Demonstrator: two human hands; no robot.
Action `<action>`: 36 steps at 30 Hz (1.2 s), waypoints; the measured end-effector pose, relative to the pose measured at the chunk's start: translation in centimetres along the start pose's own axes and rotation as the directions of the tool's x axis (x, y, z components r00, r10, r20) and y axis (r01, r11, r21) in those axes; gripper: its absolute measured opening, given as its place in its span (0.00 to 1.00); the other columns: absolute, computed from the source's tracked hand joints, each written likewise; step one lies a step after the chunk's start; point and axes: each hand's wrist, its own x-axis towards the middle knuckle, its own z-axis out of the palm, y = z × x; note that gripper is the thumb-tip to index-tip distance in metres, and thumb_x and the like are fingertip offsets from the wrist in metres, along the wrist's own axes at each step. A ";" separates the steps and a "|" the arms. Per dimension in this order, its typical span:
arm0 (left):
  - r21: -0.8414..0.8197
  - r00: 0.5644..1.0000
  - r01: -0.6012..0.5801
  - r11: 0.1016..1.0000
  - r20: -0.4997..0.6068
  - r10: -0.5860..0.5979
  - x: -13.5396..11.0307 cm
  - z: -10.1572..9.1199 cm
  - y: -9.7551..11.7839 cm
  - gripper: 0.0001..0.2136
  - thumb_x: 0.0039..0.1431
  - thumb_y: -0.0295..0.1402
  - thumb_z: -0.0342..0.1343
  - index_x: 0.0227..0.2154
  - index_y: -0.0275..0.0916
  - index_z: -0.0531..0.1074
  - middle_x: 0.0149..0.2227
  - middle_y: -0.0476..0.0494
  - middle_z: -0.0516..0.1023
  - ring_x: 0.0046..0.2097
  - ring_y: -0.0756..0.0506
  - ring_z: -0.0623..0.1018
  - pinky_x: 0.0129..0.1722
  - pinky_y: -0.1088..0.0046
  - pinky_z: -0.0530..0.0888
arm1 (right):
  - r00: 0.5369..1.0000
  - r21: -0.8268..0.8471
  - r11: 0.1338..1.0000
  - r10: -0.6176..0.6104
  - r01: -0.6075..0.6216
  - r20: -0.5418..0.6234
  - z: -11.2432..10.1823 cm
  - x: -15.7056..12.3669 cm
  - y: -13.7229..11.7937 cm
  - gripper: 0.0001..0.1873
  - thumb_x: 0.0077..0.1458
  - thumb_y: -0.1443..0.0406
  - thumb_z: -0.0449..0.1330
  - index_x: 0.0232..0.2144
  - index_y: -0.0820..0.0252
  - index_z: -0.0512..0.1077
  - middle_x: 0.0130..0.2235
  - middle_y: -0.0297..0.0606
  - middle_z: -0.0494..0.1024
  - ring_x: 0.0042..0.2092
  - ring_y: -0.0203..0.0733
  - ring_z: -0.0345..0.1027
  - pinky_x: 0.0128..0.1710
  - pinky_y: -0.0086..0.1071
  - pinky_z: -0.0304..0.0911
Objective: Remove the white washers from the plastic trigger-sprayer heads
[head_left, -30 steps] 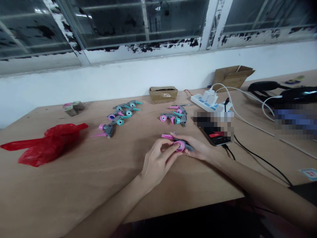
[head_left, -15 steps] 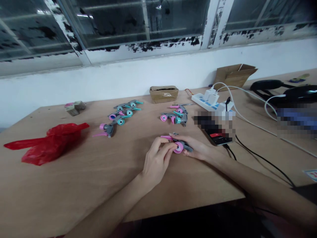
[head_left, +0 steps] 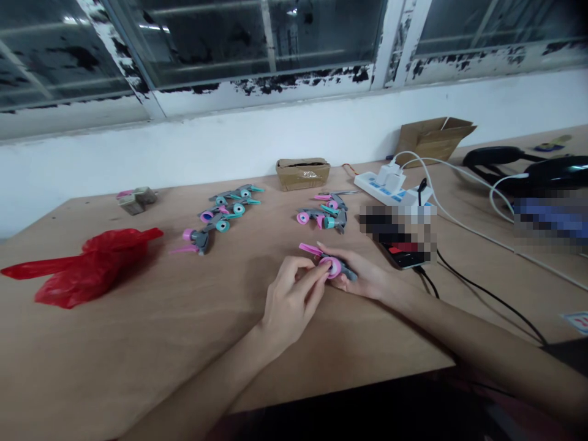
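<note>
A grey trigger spray head [head_left: 331, 267] with a pink collar and a pink trigger is held above the near part of the table. My right hand [head_left: 361, 272] is wrapped round its grey body from the right. My left hand [head_left: 291, 297] is closed, its bent fingertips at the mouth of the pink collar; whether a small part sits between them is hidden. Beyond my hands lie more grey spray heads with pink or teal parts, a small right group [head_left: 326, 214] and a left group [head_left: 229, 205]. One pink-collared spray head [head_left: 198, 240] lies nearest on the left.
A red plastic bag [head_left: 98, 263] lies at the left. Along the wall stand a small cardboard box [head_left: 303, 176] and an open carton [head_left: 429, 141]. To the right are a white power strip [head_left: 379, 190], a phone [head_left: 404, 254] and trailing cables [head_left: 478, 236].
The spray head has turned slightly in my right hand, its pink trigger now pointing more up and left. My left fingertips remain at the collar. The view has shifted a little.
</note>
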 end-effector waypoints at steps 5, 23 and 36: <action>0.131 1.000 -0.008 0.991 0.002 0.008 0.2 -0.3 0.3 0.12 0.57 0.26 0.52 0.44 0.39 0.71 0.36 0.44 0.69 0.36 0.48 0.71 0.32 0.73 0.72 | 0.998 -0.002 0.998 -0.062 0.062 -0.012 0.1 -0.4 0.0 0.13 0.56 0.59 0.58 0.27 0.65 0.70 0.20 0.30 0.73 0.17 0.26 0.64 0.15 0.18 0.62; -0.023 0.996 0.081 0.996 0.051 -0.079 0.4 0.0 0.2 0.10 0.59 0.26 0.50 0.43 0.39 0.71 0.34 0.45 0.66 0.36 0.48 0.69 0.36 0.69 0.70 | 0.995 -0.003 0.999 -0.048 0.048 -0.082 1.0 -1.0 0.1 0.12 0.57 0.62 0.57 0.25 0.64 0.68 0.17 0.28 0.69 0.15 0.25 0.61 0.13 0.16 0.59; -0.050 0.996 0.084 0.995 0.036 -0.082 0.8 -0.9 0.6 0.07 0.58 0.24 0.51 0.38 0.38 0.71 0.34 0.46 0.63 0.36 0.49 0.68 0.34 0.72 0.69 | 0.998 -0.007 0.998 0.061 -0.062 -0.024 0.3 -0.5 0.5 0.12 0.55 0.60 0.59 0.25 0.62 0.68 0.18 0.29 0.71 0.15 0.27 0.64 0.13 0.19 0.61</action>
